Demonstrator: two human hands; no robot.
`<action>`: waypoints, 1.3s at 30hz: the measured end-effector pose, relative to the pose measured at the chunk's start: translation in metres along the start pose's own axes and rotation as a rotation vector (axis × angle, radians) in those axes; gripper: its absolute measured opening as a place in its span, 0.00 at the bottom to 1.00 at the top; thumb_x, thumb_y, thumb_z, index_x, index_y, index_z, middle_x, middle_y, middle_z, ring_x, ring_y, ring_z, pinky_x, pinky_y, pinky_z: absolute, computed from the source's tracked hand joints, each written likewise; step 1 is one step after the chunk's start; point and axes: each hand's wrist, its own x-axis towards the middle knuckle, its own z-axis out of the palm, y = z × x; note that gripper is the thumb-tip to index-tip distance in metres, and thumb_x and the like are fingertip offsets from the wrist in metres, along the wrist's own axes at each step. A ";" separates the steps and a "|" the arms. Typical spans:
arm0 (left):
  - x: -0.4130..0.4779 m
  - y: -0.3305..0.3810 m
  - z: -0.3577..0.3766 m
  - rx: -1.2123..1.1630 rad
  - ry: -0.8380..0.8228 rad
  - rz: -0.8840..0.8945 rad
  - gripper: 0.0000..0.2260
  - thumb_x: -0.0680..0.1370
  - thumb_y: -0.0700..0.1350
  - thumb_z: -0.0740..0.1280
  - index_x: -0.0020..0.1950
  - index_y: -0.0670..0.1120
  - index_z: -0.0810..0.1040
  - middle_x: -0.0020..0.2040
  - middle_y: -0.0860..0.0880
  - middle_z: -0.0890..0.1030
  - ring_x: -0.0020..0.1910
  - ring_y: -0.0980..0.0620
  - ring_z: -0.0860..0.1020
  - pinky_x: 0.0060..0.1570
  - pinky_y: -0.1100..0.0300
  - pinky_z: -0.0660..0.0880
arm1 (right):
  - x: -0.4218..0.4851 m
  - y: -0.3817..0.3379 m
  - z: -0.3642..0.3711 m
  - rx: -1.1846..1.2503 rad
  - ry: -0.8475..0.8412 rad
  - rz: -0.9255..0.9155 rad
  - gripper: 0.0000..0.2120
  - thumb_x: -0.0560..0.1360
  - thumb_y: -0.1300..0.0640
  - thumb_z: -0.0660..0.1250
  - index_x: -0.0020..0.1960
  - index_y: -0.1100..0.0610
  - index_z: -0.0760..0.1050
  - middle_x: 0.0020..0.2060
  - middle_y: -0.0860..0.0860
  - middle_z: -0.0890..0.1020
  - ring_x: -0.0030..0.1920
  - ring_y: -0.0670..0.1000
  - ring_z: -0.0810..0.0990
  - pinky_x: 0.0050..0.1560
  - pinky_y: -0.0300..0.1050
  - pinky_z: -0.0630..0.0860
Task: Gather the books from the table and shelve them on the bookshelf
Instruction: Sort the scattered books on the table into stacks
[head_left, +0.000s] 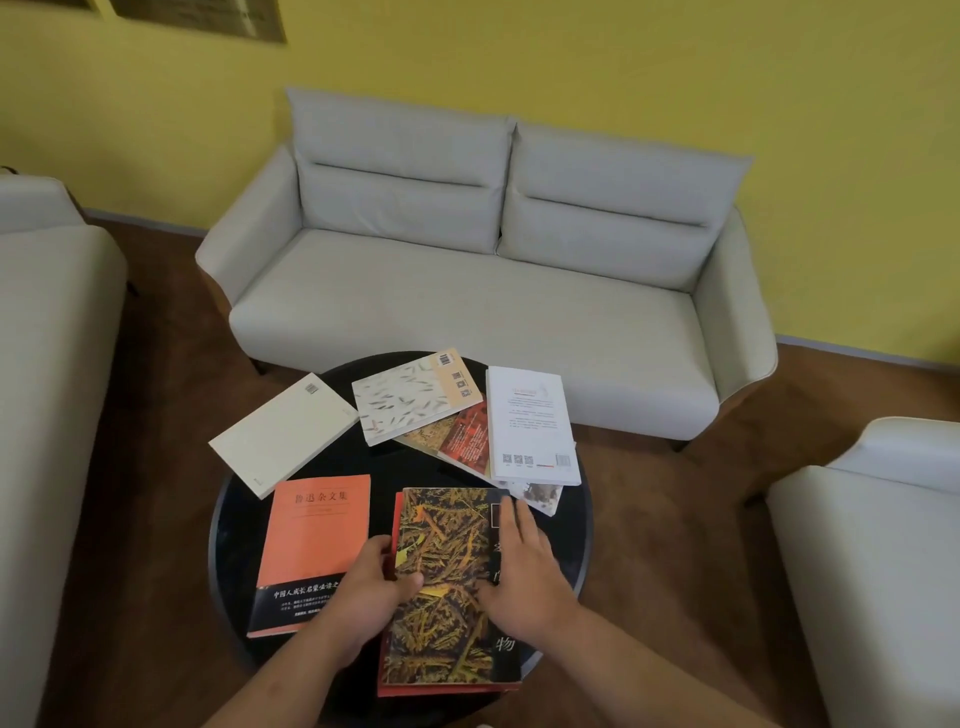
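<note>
Several books lie on a round black table (239, 525). Nearest me, a dark book with a golden leaf pattern (447, 582) rests on top of a red book (387, 675). My left hand (371, 587) grips the left edge of this pair, thumb on the cover. My right hand (524, 566) lies flat on the leaf book's right side. To the left lies an orange book (311, 535). Further back are a cream book (283, 434), a white book with leaf specks (410, 397), a red-brown book (462, 436) and a white book (532, 423).
A grey two-seat sofa (467, 270) stands behind the table against a yellow wall. Pale armchairs flank the table at the left (47, 338) and at the right (872, 545). The floor is brown wood. No bookshelf is in view.
</note>
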 end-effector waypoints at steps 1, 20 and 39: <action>0.001 -0.002 -0.001 -0.009 -0.006 0.000 0.28 0.78 0.39 0.70 0.74 0.48 0.62 0.56 0.52 0.78 0.54 0.52 0.79 0.47 0.56 0.77 | 0.002 -0.004 -0.001 -0.135 0.026 -0.099 0.44 0.78 0.46 0.64 0.83 0.48 0.40 0.83 0.49 0.42 0.82 0.57 0.44 0.80 0.57 0.52; 0.127 0.048 -0.175 0.458 0.475 0.061 0.14 0.81 0.48 0.66 0.63 0.43 0.78 0.62 0.42 0.80 0.60 0.43 0.78 0.60 0.49 0.73 | 0.177 -0.053 -0.052 -0.021 0.185 -0.056 0.19 0.80 0.52 0.64 0.70 0.52 0.73 0.66 0.52 0.76 0.63 0.53 0.75 0.65 0.49 0.75; 0.203 0.077 -0.262 0.944 0.490 -0.147 0.22 0.73 0.55 0.74 0.59 0.43 0.74 0.49 0.45 0.78 0.46 0.47 0.79 0.44 0.54 0.78 | 0.286 -0.066 -0.065 -0.008 0.072 0.406 0.19 0.74 0.52 0.71 0.61 0.54 0.69 0.58 0.57 0.76 0.59 0.58 0.74 0.49 0.48 0.71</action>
